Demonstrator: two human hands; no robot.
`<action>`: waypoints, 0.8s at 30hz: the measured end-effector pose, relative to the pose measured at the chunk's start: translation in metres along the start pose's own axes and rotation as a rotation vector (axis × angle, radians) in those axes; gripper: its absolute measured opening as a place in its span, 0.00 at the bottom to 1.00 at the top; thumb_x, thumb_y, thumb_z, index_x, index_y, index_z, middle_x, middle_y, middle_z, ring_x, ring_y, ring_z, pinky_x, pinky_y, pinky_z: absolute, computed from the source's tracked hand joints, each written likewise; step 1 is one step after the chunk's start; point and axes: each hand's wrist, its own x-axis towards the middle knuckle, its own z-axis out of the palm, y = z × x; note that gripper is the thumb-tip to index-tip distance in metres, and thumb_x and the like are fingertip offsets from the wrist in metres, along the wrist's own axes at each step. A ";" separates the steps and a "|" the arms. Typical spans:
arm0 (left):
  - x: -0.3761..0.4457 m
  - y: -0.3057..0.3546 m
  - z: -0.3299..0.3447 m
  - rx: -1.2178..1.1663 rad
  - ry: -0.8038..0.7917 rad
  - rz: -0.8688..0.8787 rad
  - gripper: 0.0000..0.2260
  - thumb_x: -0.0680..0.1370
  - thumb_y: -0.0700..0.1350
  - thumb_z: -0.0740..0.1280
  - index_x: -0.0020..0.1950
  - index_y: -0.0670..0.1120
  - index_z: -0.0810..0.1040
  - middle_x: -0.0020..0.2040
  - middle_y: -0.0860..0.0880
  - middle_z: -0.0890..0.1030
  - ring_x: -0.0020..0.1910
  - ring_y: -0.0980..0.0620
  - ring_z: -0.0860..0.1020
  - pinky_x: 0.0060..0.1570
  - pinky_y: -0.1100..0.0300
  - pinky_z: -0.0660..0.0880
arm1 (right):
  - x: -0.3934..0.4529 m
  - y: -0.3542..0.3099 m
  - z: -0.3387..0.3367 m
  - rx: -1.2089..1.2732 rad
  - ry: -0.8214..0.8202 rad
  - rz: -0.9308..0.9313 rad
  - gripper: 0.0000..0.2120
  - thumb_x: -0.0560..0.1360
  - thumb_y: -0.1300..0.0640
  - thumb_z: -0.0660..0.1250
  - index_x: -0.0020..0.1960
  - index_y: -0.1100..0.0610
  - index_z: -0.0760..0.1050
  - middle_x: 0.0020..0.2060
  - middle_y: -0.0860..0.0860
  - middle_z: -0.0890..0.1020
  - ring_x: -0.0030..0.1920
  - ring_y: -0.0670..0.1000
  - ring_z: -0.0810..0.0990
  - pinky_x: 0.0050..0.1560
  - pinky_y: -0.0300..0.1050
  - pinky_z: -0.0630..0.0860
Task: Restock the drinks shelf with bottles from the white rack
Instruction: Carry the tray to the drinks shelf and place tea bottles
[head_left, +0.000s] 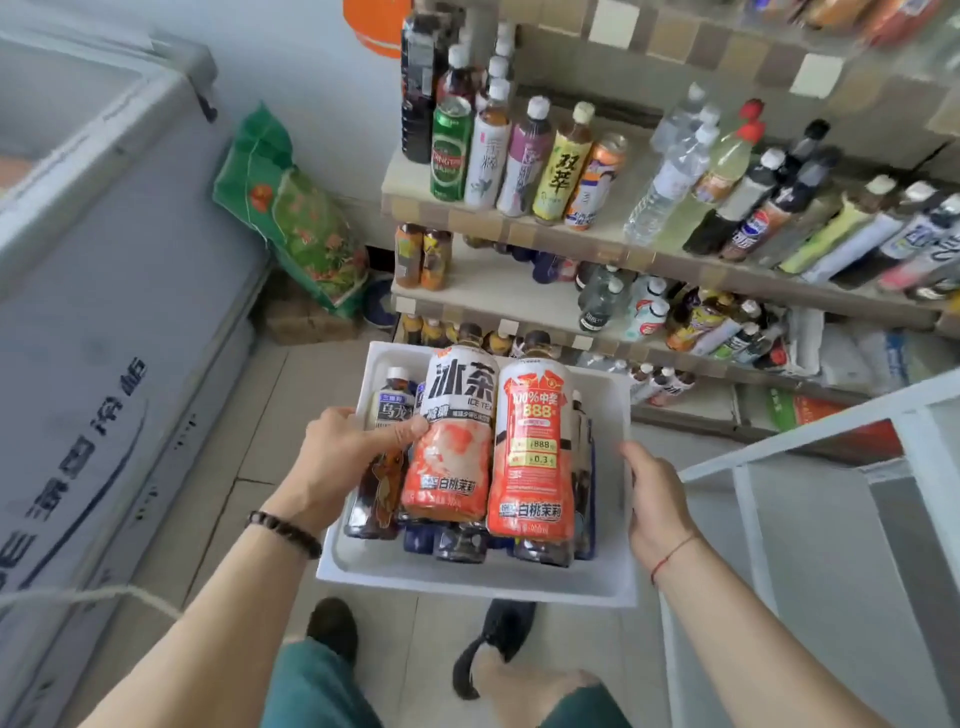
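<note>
I hold a white tray (467, 582) at waist height in front of the drinks shelf (519, 228). Two large peach ice-tea bottles (452, 441) (532, 452) lie on top of the load, side by side. A small oolong tea bottle (392, 405) and several dark bottles (460, 543) lie beside and under them. My left hand (337, 457) grips the tray's left rim, its thumb resting on the left ice-tea bottle. My right hand (654, 499) grips the right rim. The white rack (779, 447) stands just right of the tray.
The shelf's tiers are packed with upright bottles and cans, with gaps on the left of the second tier (493, 280). A grey chest freezer (104, 260) fills the left side. A green sack (296, 218) leans in the corner. My feet (493, 639) stand on the tiled floor below the tray.
</note>
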 end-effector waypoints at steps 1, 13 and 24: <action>0.022 -0.011 0.004 -0.012 0.005 -0.013 0.24 0.68 0.53 0.85 0.53 0.37 0.86 0.49 0.40 0.90 0.49 0.39 0.89 0.57 0.41 0.84 | 0.031 0.012 0.001 -0.021 0.002 0.019 0.15 0.69 0.39 0.72 0.51 0.47 0.79 0.45 0.53 0.78 0.46 0.56 0.77 0.49 0.55 0.72; 0.318 -0.214 0.024 -0.012 -0.021 -0.213 0.32 0.65 0.53 0.87 0.56 0.31 0.83 0.51 0.35 0.88 0.51 0.33 0.88 0.60 0.35 0.82 | 0.303 0.181 0.066 -0.069 0.116 0.142 0.18 0.70 0.48 0.68 0.48 0.64 0.76 0.47 0.66 0.83 0.47 0.68 0.81 0.50 0.69 0.80; 0.523 -0.386 0.036 0.055 -0.060 -0.266 0.28 0.69 0.49 0.83 0.59 0.31 0.82 0.50 0.37 0.89 0.47 0.38 0.89 0.46 0.51 0.85 | 0.524 0.339 0.116 0.016 0.240 0.232 0.11 0.62 0.51 0.66 0.41 0.50 0.67 0.40 0.52 0.70 0.42 0.55 0.69 0.45 0.56 0.65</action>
